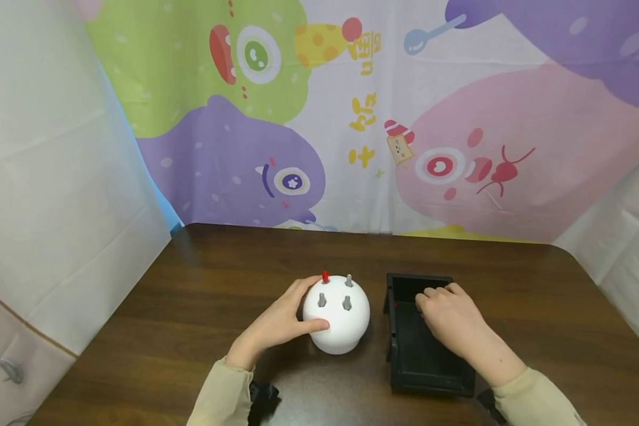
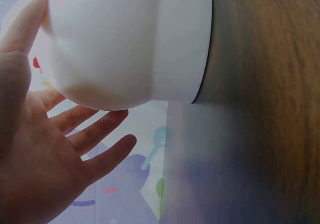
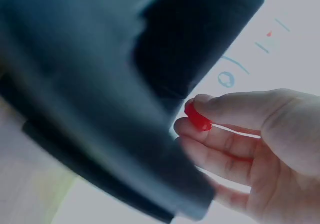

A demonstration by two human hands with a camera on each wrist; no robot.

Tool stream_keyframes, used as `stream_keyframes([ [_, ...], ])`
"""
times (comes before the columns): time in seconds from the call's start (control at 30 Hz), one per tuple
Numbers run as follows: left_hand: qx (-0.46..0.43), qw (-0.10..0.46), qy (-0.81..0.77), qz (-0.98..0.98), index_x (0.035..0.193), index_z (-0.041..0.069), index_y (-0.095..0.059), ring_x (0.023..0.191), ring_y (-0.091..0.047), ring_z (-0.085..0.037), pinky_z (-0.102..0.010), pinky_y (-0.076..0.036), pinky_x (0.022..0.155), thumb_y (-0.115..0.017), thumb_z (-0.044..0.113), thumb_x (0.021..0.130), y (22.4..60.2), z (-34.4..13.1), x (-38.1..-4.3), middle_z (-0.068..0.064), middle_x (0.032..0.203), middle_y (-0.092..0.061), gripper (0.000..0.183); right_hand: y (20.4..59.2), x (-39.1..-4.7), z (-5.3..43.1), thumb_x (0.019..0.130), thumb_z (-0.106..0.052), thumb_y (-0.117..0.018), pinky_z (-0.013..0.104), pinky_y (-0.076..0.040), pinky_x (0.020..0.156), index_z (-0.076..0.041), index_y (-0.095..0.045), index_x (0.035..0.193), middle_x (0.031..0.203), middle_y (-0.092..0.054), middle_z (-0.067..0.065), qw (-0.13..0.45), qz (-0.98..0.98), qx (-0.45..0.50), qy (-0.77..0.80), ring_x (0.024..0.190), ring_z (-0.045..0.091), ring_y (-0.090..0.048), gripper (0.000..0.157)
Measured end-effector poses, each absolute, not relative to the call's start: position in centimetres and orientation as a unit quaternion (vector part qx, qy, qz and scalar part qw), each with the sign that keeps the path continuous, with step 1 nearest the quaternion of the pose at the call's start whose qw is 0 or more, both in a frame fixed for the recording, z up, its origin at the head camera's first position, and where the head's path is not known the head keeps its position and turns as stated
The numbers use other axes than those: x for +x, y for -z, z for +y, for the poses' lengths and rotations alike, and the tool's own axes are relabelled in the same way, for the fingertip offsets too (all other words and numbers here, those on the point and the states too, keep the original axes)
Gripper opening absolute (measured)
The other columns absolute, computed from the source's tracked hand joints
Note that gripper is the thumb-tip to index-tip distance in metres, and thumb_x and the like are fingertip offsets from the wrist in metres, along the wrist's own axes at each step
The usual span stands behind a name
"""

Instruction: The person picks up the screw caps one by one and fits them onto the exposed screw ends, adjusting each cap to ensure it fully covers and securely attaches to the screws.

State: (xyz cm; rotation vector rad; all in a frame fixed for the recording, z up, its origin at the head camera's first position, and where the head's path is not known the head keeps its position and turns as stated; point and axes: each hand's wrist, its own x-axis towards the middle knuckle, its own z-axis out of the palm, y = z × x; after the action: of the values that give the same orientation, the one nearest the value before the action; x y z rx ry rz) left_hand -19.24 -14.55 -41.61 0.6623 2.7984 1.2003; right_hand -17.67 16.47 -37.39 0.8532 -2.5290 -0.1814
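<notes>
The left hand, fingers spread, cups a smooth white plastic-looking dome, likely stiff, slippery, best held at its widest; towards its three o'clock, at a black rectangular tray, the right hand pinches a small glossy red piece, probably light; grip its sides.

We are seeing the black tray blurred and cut off in the right wrist view; in the head view, the right hand is hiding its red piece (fingertips too).
</notes>
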Motion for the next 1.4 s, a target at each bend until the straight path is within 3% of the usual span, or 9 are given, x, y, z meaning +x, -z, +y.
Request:
stream_keyframes([
  [0.77,0.209,0.015,-0.388,0.898,0.138,0.031,-0.029,0.119,-0.043,-0.012,-0.041,-0.037,0.097,-0.067,0.063,0.067,41.8,-14.7,-19.3,0.009,0.134,-0.037,0.086,35.5,-17.2,13.8,0.072,-0.013,-0.076,0.034,-0.043,0.068,-0.012,-0.062,0.071,0.067,-0.054,-0.002,0.278,-0.906,0.320,0.007,0.063,0.017,-0.057,0.014],
  [1.17,0.209,0.016,-0.393,0.895,0.138,0.033,-0.030,0.118,-0.043,-0.012,-0.040,-0.037,0.097,-0.067,0.062,0.067,41.7,-14.6,-19.2,0.010,0.132,-0.038,0.085,34.5,-17.4,12.0,0.078,-0.018,-0.071,0.035,-0.044,0.074,-0.017,-0.062,0.076,0.069,-0.060,-0.007,0.242,-0.918,0.312,-0.032,0.064,0.013,-0.059,0.010],
  [1.4,0.210,0.016,-0.392,0.896,0.138,0.032,-0.030,0.118,-0.043,-0.013,-0.041,-0.037,0.097,-0.067,0.062,0.067,41.7,-14.6,-19.2,0.009,0.133,-0.038,0.085,34.6,-17.7,11.0,0.078,-0.016,-0.071,0.034,-0.044,0.073,-0.017,-0.062,0.077,0.067,-0.058,-0.007,0.251,-0.913,0.319,-0.043,0.061,0.011,-0.057,0.010],
])
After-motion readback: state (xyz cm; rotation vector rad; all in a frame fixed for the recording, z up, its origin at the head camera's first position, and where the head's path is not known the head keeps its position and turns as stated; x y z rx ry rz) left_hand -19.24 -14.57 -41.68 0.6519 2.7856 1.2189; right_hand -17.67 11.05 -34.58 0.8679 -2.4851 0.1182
